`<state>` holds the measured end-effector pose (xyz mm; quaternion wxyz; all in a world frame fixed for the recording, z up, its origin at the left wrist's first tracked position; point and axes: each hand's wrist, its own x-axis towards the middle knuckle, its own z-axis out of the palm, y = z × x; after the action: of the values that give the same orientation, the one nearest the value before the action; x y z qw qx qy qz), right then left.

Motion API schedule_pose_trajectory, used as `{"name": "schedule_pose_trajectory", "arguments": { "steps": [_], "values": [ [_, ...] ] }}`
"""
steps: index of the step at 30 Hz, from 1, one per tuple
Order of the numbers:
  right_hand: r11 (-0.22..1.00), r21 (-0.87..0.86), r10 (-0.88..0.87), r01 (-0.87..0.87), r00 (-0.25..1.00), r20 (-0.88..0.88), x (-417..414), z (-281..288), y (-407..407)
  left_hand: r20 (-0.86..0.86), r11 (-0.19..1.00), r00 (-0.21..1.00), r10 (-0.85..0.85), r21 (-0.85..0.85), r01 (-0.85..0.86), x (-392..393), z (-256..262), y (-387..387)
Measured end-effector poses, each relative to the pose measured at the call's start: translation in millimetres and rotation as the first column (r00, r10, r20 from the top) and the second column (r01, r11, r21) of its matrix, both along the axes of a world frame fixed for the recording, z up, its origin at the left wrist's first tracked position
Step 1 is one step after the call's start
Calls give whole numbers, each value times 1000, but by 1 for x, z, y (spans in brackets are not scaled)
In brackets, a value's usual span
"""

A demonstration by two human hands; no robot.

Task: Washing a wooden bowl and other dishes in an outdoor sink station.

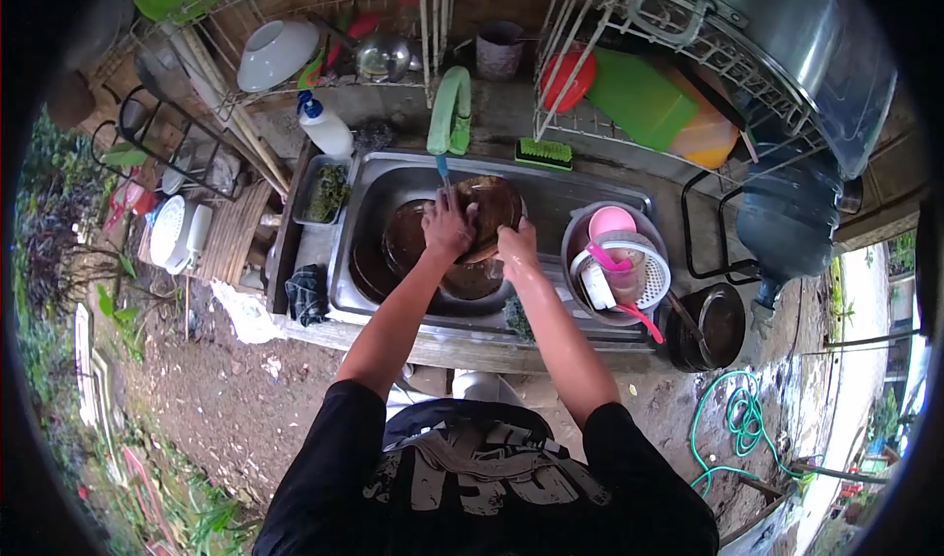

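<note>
My right hand grips the lower right rim of a brown, wet-looking plate, which is tilted over the metal sink. Against the plate's left side lies my left hand, its fingers spread below the blue end of the green hose at the tap. Whether water runs there I cannot tell. More brown dishes sit in the basin beneath and to the left of my hands. A dark green scouring pad rests on the sink's front edge, beside my right forearm.
On the drainboard at right stands a basin holding a white colander and pink items. Blackened pans are farther right. A green brush, a pump bottle and a tray surround the sink. Wire racks overhang the back.
</note>
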<state>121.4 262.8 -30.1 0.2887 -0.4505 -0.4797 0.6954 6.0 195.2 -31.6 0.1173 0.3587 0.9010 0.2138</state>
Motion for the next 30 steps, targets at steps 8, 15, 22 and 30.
{"name": "schedule_pose_trajectory", "arguments": {
  "steps": [8, 15, 22, 30],
  "values": [
    [868, -490, -267, 75, 904, -335, 14, -12, -12, 16, 757, 773, -634, 221, 616, 0, 2, 10],
    [919, -327, -283, 220, 946, -157, 9, 34, -38, 97, 975, 985, -141, -161, 155, -29, -36, -8],
    [912, -410, -9, -20, 998, -67, 2, 42, -66, 112, 968, 967, -227, 132, 212, -12, -13, 34],
    [967, -255, -97, 16, 945, -311, -14, -22, -65, 114, 918, 948, -296, 308, 249, -14, -5, 26]
  ]
}}
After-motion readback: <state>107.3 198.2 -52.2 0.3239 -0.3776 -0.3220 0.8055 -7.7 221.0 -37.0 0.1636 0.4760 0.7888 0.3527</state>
